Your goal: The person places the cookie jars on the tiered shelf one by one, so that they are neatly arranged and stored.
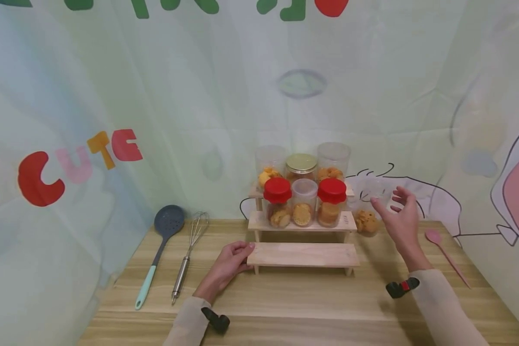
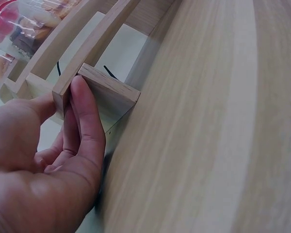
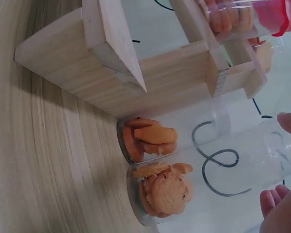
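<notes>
My left hand (image 1: 230, 263) pinches the left end of the lowest plank of a stepped wooden rack (image 1: 302, 254). In the left wrist view, the fingers (image 2: 87, 116) of this hand lie against the plank's end, by its leg. My right hand (image 1: 400, 218) is raised right of the rack, thumb and fingers apart. It is nearest the top of a tall clear jar of cookies (image 1: 366, 222) standing on the table. The right wrist view shows this cookie jar (image 3: 166, 194) beside another clear jar of cookies (image 3: 153, 138), close to the rack's side. Whether the right hand touches a jar is unclear.
The middle step holds two red-lidded cookie jars (image 1: 278, 204) and a clear-lidded jar (image 1: 303, 202). Behind them stand a gold-lidded jar (image 1: 301, 166) and two tall clear jars (image 1: 334, 161). A skimmer (image 1: 161, 250) and a whisk (image 1: 186, 262) lie left; a pink spoon (image 1: 447, 257) lies right.
</notes>
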A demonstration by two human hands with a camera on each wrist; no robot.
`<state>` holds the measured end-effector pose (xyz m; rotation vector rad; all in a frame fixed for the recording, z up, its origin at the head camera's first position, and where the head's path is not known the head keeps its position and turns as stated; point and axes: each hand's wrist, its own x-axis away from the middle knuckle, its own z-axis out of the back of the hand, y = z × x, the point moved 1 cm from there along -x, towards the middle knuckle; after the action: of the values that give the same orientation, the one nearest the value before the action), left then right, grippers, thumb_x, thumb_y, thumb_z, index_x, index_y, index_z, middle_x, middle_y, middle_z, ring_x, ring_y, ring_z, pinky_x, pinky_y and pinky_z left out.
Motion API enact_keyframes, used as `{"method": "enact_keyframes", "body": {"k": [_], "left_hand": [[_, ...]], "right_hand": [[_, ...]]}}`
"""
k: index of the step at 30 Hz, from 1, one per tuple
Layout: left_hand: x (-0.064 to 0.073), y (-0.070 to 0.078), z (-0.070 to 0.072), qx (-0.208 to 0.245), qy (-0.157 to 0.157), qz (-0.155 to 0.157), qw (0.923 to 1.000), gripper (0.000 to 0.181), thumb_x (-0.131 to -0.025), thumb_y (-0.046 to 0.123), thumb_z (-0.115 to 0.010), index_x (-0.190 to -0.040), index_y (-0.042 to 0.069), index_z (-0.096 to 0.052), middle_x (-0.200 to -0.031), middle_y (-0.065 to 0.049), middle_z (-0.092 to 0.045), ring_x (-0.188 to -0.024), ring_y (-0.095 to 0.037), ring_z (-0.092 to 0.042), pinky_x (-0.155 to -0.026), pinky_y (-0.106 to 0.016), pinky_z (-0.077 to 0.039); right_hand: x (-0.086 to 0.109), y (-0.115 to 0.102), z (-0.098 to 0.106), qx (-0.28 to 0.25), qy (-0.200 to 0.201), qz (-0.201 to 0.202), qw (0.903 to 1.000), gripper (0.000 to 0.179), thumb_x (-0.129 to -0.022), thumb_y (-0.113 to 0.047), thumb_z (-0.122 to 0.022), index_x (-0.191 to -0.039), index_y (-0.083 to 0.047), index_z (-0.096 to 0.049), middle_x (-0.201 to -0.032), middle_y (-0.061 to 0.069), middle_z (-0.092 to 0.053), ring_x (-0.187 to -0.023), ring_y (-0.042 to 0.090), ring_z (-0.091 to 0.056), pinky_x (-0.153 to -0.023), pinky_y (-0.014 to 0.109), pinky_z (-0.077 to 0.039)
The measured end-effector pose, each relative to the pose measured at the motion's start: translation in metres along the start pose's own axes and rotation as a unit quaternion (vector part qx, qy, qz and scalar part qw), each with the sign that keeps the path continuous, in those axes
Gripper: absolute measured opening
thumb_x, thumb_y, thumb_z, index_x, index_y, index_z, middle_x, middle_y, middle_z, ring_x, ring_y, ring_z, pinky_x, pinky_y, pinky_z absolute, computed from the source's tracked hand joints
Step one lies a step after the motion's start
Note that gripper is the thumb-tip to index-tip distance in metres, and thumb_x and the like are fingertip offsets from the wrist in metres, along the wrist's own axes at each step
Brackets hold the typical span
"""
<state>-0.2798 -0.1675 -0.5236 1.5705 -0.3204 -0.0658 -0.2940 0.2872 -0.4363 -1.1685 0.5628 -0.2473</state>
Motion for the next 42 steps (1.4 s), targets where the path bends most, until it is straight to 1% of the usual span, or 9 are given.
{"method": "enact_keyframes", "body": {"k": [3, 5, 14, 22, 27, 32, 36, 39, 42], "left_hand": [[-0.001, 0.001, 0.0, 0.003, -0.001, 0.0, 1.0, 0.045, -0.111, 0.03, -0.065, -0.134, -0.008, -0.058, -0.118, -0.014, -0.075, -0.103, -0.016, -0.072, -0.083, -0.029, -0.064], [-0.001, 0.002, 0.0, 0.003, -0.003, -0.004, 1.0, 0.045, -0.111, 0.029, -0.065, -0.134, -0.009, -0.058, -0.117, -0.014, -0.075, -0.102, -0.016, -0.072, -0.082, -0.028, -0.064], [-0.002, 0.006, 0.0, 0.003, -0.001, -0.002, 1.0, 0.044, -0.111, 0.029, -0.065, -0.133, -0.008, -0.058, -0.114, -0.011, -0.075, -0.099, -0.013, -0.072, -0.08, -0.026, -0.064], [-0.002, 0.003, 0.0, 0.009, -0.013, -0.005, 0.9999, 0.043, -0.111, 0.029, -0.064, -0.132, -0.009, -0.056, -0.111, -0.008, -0.076, -0.099, -0.013, -0.071, -0.08, -0.025, -0.064], [-0.002, 0.002, 0.0, 0.007, -0.013, -0.005, 0.9999, 0.043, -0.111, 0.03, -0.065, -0.13, -0.008, -0.057, -0.108, -0.005, -0.076, -0.097, -0.012, -0.071, -0.079, -0.025, -0.064], [0.0, 0.003, 0.0, 0.007, -0.01, -0.003, 0.9999, 0.043, -0.111, 0.029, -0.065, -0.131, -0.009, -0.056, -0.109, -0.006, -0.076, -0.097, -0.012, -0.071, -0.08, -0.026, -0.064], [0.001, 0.002, 0.002, 0.01, -0.012, -0.001, 0.9999, 0.045, -0.111, 0.029, -0.065, -0.132, -0.009, -0.056, -0.112, -0.008, -0.076, -0.1, -0.013, -0.071, -0.081, -0.027, -0.064], [0.001, 0.001, 0.002, 0.011, -0.012, 0.0, 0.9999, 0.046, -0.111, 0.03, -0.066, -0.133, -0.009, -0.056, -0.112, -0.008, -0.076, -0.1, -0.013, -0.071, -0.082, -0.027, -0.064], [0.001, 0.0, 0.002, 0.012, -0.009, 0.002, 0.9999, 0.046, -0.111, 0.03, -0.066, -0.133, -0.009, -0.056, -0.112, -0.008, -0.076, -0.1, -0.013, -0.071, -0.081, -0.027, -0.064]], "right_hand": [[-0.004, 0.001, -0.004, 0.002, -0.027, -0.001, 0.9996, 0.094, -0.098, -0.043, -0.08, -0.169, -0.012, -0.027, -0.17, 0.015, -0.04, -0.154, 0.035, -0.041, -0.127, 0.058, -0.039], [-0.007, 0.001, -0.006, 0.0, -0.042, 0.003, 0.9991, 0.095, -0.099, -0.042, -0.08, -0.17, -0.012, -0.024, -0.172, 0.017, -0.038, -0.156, 0.039, -0.039, -0.128, 0.061, -0.036], [-0.011, 0.01, -0.007, 0.021, -0.083, 0.002, 0.9963, 0.099, -0.101, -0.045, -0.077, -0.173, -0.01, -0.019, -0.176, 0.023, -0.03, -0.16, 0.048, -0.031, -0.13, 0.066, -0.03], [-0.002, 0.017, -0.001, 0.037, -0.07, -0.02, 0.9966, 0.1, -0.101, -0.053, -0.074, -0.172, -0.008, -0.021, -0.169, 0.026, -0.04, -0.158, 0.048, -0.036, -0.128, 0.065, -0.034], [0.008, 0.014, 0.006, 0.028, -0.059, -0.006, 0.9978, 0.096, -0.1, -0.05, -0.076, -0.17, -0.007, -0.026, -0.163, 0.025, -0.046, -0.153, 0.046, -0.042, -0.127, 0.064, -0.037], [0.021, 0.008, 0.01, 0.025, -0.047, 0.021, 0.9983, 0.088, -0.098, -0.043, -0.081, -0.165, -0.006, -0.037, -0.153, 0.018, -0.053, -0.143, 0.034, -0.049, -0.125, 0.055, -0.042], [0.035, 0.0, 0.014, 0.027, -0.04, 0.048, 0.9977, 0.082, -0.095, -0.036, -0.086, -0.16, -0.006, -0.044, -0.14, 0.005, -0.056, -0.131, 0.016, -0.053, -0.116, 0.031, -0.049], [0.045, -0.007, 0.017, 0.033, -0.043, 0.067, 0.9962, 0.082, -0.092, -0.032, -0.089, -0.157, -0.006, -0.046, -0.14, 0.002, -0.055, -0.125, 0.008, -0.051, -0.105, 0.014, -0.047], [0.052, -0.017, 0.018, 0.037, -0.048, 0.085, 0.9946, 0.085, -0.089, -0.029, -0.092, -0.156, -0.006, -0.047, -0.144, 0.005, -0.054, -0.123, 0.005, -0.049, -0.1, 0.011, -0.044]]}}
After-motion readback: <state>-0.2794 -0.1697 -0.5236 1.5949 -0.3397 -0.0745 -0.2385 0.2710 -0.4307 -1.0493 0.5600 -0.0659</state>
